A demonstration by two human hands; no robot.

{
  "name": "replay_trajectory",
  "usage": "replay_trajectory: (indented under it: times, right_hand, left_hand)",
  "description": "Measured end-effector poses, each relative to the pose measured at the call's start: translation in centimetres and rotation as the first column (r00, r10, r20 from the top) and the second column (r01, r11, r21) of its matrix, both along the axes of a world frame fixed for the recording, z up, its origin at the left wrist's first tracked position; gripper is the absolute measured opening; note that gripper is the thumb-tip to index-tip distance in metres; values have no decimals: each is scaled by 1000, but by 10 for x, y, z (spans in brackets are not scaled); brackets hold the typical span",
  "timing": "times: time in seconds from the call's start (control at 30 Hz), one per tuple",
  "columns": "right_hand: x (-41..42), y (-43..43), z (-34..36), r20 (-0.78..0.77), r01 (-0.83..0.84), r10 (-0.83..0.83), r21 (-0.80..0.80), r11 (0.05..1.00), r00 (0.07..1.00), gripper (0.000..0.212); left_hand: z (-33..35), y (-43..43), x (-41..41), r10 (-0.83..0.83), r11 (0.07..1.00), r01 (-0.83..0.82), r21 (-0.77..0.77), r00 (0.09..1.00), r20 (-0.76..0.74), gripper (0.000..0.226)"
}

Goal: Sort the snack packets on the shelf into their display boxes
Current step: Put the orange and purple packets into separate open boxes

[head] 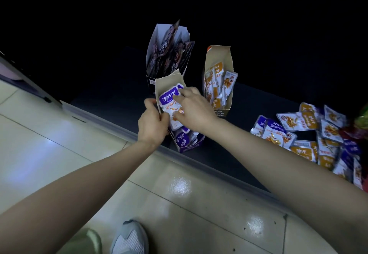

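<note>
A purple display box point(187, 144) stands at the front edge of the dark shelf, with purple-and-white packets inside. My left hand point(152, 121) grips its left wall. My right hand point(194, 109) pinches a purple-and-white snack packet point(169, 102) and holds it in the box's open top. Behind to the right an orange display box point(227, 62) holds orange packets. Behind the purple box a dark box point(159, 54) holds dark packets. A loose pile of purple and orange packets point(310, 134) lies on the shelf at the right.
The shelf's grey front rail point(219, 171) runs diagonally across the view. Below it is a glossy tiled floor point(59, 134), with my shoes point(129, 237) at the bottom. Red and green packaging point(360, 124) shows at the far right edge.
</note>
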State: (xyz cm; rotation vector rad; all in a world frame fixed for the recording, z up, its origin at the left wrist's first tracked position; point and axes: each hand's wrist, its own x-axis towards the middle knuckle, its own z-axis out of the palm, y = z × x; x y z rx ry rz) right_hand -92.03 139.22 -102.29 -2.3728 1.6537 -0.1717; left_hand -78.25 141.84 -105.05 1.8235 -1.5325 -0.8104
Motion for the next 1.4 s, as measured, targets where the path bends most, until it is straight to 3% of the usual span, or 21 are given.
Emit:
replay_trajectory:
  times: [0.1, 0.17, 0.27, 0.33, 0.43, 0.53, 0.6, 0.67, 0.73, 0.8, 0.9, 0.97, 1.03, 1.1, 1.23, 1.3, 1.4]
  right_hand:
    - [1, 4, -4, -142, -9, 13, 29, 1000, 990, 59]
    - [1, 4, -5, -146, 8, -2, 40, 999, 989, 60]
    - [-7, 3, -2, 42, 14, -16, 40, 999, 999, 63]
    - [-20, 6, 4, 244, 44, -32, -45, 998, 969, 57]
    - [-57, 15, 15, 483, 150, -79, -109, 983, 872, 44]
    - [-118, 30, 16, 514, 294, -214, -77, 953, 831, 30]
    - [-163, 49, 6, 444, 428, -382, -4, 904, 810, 21]
    - [-207, 75, -11, 335, 566, -560, 90, 819, 757, 17]
    - [-240, 102, -32, 219, 641, -671, 197, 742, 709, 21]
    - [-255, 123, -51, 129, 631, -677, 271, 727, 725, 34]
    - [-255, 138, -70, 21, 517, -540, 259, 816, 841, 54]
    - [-253, 138, -71, 76, 490, -520, 243, 837, 851, 55]
    - [-252, 137, -71, 116, 459, -498, 255, 851, 859, 54]
    - [-252, 136, -74, 117, 426, -467, 265, 865, 877, 57]
    - [-257, 132, -76, 211, 447, -520, 311, 838, 828, 49]
    - [-260, 130, -73, 242, 434, -529, 354, 829, 814, 45]
    - [-265, 133, -60, 313, 447, -543, 331, 831, 779, 39]
  left_hand:
    - [0, -1, 3, 12, 1000, -12, -12, 999, 32, 29]
    - [1, -1, 2, 19, 1000, -19, 3, 999, 38, 30]
    - [5, 0, -1, 61, 998, -58, -30, 992, 112, 36]
    - [15, 0, -6, 72, 981, -40, -192, 984, 165, 37]
    - [36, -3, -34, -34, 874, 134, -468, 976, 216, 33]
    - [58, -8, -91, -313, 700, 428, -572, 903, 293, 28]
    - [69, -6, -134, -523, 626, 644, -439, 765, 377, 24]
    - [70, -7, -177, -700, 601, 796, -73, 568, 433, 22]
    - [66, -8, -215, -817, 528, 800, 286, 386, 427, 26]
    - [52, -9, -242, -858, 493, 743, 453, 328, 396, 38]
    - [11, -6, -257, -822, 569, 599, 563, 426, 378, 70]
    - [-13, 0, -257, -735, 659, 491, 569, 579, 352, 87]
    - [-29, 2, -255, -586, 759, 408, 508, 768, 259, 87]
    - [-37, 1, -251, -462, 796, 358, 489, 881, 106, 81]
    - [-35, -10, -242, -348, 861, 348, 371, 935, -68, 31]
    - [-28, -17, -235, -271, 917, 294, 270, 955, -119, 23]
    - [-18, -19, -227, -153, 951, 226, 209, 936, -317, 19]
